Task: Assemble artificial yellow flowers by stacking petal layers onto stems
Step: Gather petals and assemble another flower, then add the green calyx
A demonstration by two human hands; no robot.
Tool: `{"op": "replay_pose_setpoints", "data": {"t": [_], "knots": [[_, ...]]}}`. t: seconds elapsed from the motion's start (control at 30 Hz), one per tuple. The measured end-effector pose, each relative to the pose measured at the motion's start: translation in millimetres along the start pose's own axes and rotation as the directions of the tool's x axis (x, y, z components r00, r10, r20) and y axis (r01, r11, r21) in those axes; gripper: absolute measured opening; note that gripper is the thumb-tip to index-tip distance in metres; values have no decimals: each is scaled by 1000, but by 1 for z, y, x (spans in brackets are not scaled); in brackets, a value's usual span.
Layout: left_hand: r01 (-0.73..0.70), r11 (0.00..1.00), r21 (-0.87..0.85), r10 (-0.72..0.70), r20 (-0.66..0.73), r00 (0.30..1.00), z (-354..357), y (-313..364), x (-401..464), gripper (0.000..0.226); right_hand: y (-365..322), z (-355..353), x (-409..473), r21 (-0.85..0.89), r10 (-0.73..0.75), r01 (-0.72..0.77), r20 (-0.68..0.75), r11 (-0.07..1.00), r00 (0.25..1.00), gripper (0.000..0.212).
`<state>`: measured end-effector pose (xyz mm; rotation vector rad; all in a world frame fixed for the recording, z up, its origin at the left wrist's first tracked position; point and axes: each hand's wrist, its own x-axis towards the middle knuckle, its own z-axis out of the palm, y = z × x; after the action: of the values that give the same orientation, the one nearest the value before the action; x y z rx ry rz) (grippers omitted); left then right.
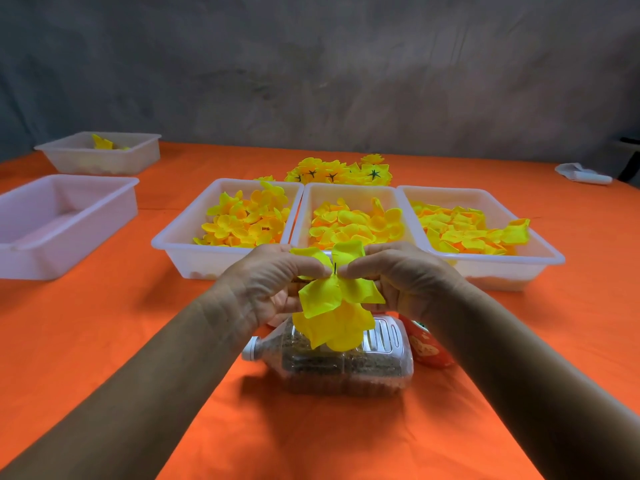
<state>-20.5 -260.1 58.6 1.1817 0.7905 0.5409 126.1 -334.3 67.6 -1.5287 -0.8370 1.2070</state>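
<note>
Both hands, left [277, 275] and right [398, 271], pinch a petal layer [332, 296] around the thin stem [335, 267]; uneven pushing could tear its hole.

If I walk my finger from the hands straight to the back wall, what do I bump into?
Plastic bottle lying on its side → yellow flower pinched by the left hand and right hand → middle petal tray → pile of finished flowers → orange tablecloth.
</note>
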Motion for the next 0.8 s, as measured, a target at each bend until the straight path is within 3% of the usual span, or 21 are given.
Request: {"op": "replay_pose_setpoints", "data": {"t": [0.13,0.43,0.8], "knots": [[-13,997,80,12,10,1000,-2,-2,-1,27,-1,-2,3,-4,-25,25,-16,1000,1000,18],[-87,973,216,110,-95,989,-6,2,0,13,-4,-5,9,-88,-4,4,-3,996,1000,18],[-69,956,284,100,-94,991,-4,1,-4,21,-9,-6,4,-142,-38,47,69,989,997,28]]}}
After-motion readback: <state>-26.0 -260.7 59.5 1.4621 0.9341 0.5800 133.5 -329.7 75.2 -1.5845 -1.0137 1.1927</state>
